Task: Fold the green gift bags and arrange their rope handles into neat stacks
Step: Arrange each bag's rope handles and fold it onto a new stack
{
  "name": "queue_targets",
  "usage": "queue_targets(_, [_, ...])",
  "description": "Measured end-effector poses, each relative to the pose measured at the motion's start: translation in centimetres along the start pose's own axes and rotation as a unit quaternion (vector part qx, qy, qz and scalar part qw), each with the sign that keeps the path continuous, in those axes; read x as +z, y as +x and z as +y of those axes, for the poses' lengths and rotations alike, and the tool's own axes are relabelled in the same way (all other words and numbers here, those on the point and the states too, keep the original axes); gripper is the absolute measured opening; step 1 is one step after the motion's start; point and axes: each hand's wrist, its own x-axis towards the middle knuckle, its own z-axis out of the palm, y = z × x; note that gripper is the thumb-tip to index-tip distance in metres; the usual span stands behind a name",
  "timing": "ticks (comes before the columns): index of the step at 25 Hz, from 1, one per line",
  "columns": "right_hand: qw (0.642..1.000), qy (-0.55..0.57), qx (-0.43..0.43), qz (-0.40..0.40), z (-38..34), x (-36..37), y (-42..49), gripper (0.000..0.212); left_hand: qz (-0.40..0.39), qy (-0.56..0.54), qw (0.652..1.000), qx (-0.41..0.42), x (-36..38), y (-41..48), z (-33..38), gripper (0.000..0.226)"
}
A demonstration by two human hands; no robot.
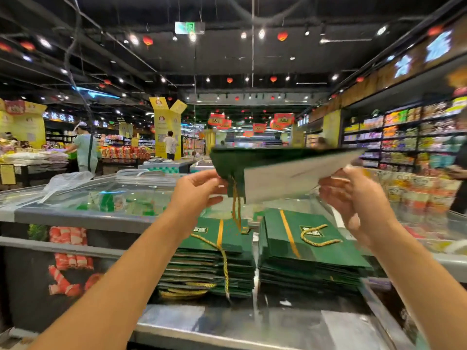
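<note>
We hold one green gift bag [265, 160] up in the air between both hands, flattened and lying nearly level, well above the desk [227, 327]. Our left hand [195, 189] pinches the bag's left end between thumb and curled fingers. Our right hand [353, 198] grasps its right end, thumb on top and fingers underneath, though that hand is blurred. A pale white panel of the bag faces us on the near right side, while the dark green face lies on top. The bag's gold rope handles [236, 205] dangle from its left end, and their lower ends reach down to the left stack [214, 261]. Two piles of flat green bags sit side by side on the desk below, just beside each other with a narrow gap between. The left stack is the more ragged one, with a gold rope [223, 261] trailing over its near edge and more loops poking out low down. The right stack [310, 258] is tidier, with a gold loop [318, 236] lying on its top bag. To the far left stands a freezer [101, 198] with glass lids and a plastic bag [65, 183] on it. Filled shelves [404, 137] run along the right, and a person [84, 147] in pale green stands far left.
</note>
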Motion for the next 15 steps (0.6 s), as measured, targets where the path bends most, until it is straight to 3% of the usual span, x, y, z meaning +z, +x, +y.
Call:
queue_targets(3, [0.996, 0.02, 0.092, -0.004, 1.7, -4.2, 1.3, 0.019, -0.041, -0.022, 0.996, -0.079, 2.6, 1.6, -2.7, 0.023])
queue_targets(5, [0.992, -0.003, 0.123, -0.001, 3.1, -6.7, 2.2, 0.024, -0.083, 0.025, 0.992, -0.094, 4.3, 2.8, -5.0, 0.031])
queue_targets(8, [0.982, -0.155, 0.108, 0.02, 4.7, -9.6, 3.3, 0.024, -0.154, 0.139, 0.974, -0.088, 6.5, 3.7, -7.7, 0.04])
queue_targets(11, [0.928, -0.363, 0.077, -0.014, 6.0, -11.5, 4.1, 0.03, -0.201, 0.219, 0.95, -0.092, 8.1, 4.2, -10.3, 0.053])
queue_targets(15, [0.855, -0.508, 0.084, -0.062, 7.9, -13.1, 5.5, 0.037, -0.249, 0.327, 0.91, -0.063, 9.1, 4.6, -12.9, 0.06])
